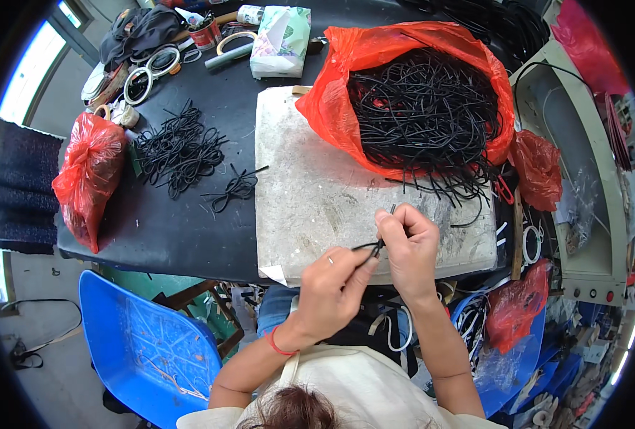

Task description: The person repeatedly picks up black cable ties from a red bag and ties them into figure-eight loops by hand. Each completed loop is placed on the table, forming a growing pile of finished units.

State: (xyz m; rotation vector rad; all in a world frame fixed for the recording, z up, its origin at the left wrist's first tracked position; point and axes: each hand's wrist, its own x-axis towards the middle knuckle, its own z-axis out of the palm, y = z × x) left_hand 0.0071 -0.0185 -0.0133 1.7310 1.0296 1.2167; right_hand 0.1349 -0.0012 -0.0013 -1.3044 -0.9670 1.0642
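Both hands meet above the front edge of a worn pale board (310, 207). A looped black cord (376, 247) runs between them. My left hand (334, 286) pinches the cord's loop between thumb and fingers. My right hand (409, 247) is closed on the same cord, and a short end sticks up past its thumb. Beyond the hands, a red plastic bag (325, 86) lies with its mouth wide, full of tangled black cords (425, 107). Some cords spill from it onto the board. Left of the board lie a small bundle of cords (237, 187) and a larger heap of cords (178, 150).
A tied red bag (90, 179) sits at the table's left edge. Tape rolls (139, 86), a tissue pack (280, 43) and a tin (204, 32) stand at the back. Below left is a blue plastic tub (139, 343); a beige metal machine (582, 164) stands at the right.
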